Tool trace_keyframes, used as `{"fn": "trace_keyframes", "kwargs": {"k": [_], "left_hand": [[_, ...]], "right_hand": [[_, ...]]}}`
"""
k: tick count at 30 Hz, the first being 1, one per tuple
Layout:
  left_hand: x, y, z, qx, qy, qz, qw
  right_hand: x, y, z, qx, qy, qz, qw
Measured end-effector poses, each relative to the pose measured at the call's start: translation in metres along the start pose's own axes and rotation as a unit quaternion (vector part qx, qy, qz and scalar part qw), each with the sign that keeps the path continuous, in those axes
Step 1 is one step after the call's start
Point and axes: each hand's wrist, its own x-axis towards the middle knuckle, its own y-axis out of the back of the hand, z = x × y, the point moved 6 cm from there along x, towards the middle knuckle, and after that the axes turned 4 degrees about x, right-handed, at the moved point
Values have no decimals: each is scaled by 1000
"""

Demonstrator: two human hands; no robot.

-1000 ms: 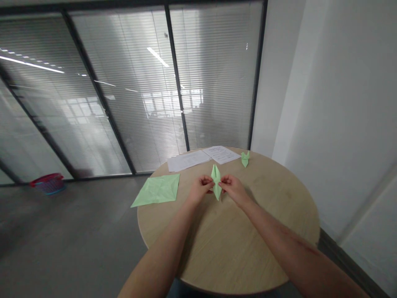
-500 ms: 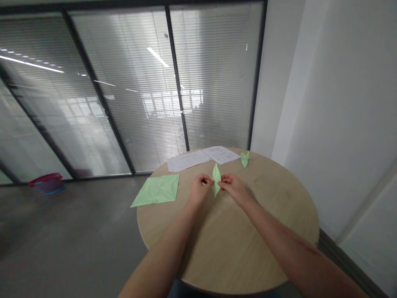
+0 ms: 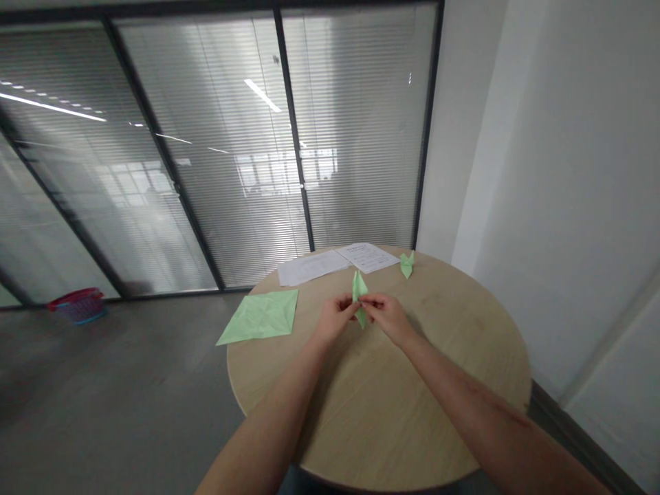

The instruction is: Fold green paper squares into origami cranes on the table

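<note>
A narrow folded piece of light green paper (image 3: pixel 359 287) stands upright between my two hands above the round wooden table (image 3: pixel 381 405). My left hand (image 3: pixel 334 317) pinches its left side with fingers closed. My right hand (image 3: pixel 386 315) pinches its right side, fingers closed too, and both sets of fingertips meet at the paper's middle. The lower tip of the paper pokes out below my fingers.
A flat creased green sheet (image 3: pixel 260 316) lies at the table's left edge, partly overhanging. Two white printed pages (image 3: pixel 330 262) and a small folded green figure (image 3: pixel 407 264) sit at the far side. A red basket (image 3: pixel 78 303) stands on the floor by the glass wall.
My fingertips have drawn together over the folded paper's middle, and the paper has tilted slightly and looks narrower than a second ago.
</note>
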Motion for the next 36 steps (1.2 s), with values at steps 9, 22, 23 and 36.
{"fn": "trace_keyframes", "kwargs": {"k": [9,22,23,36], "left_hand": [[0,9,-2,-43,12,61,997],[2,11,-8,-27,20,91,995],[2,11,-10,-23,24,93,995],[-4,10,-1,-13,42,61,997]], "right_hand": [[-1,0,0,92,-3,28,995],[-6,-4,-3,146,-51,24,988],[-6,-4,-4,144,-53,27,988],[-6,-3,0,146,-73,16,986]]}}
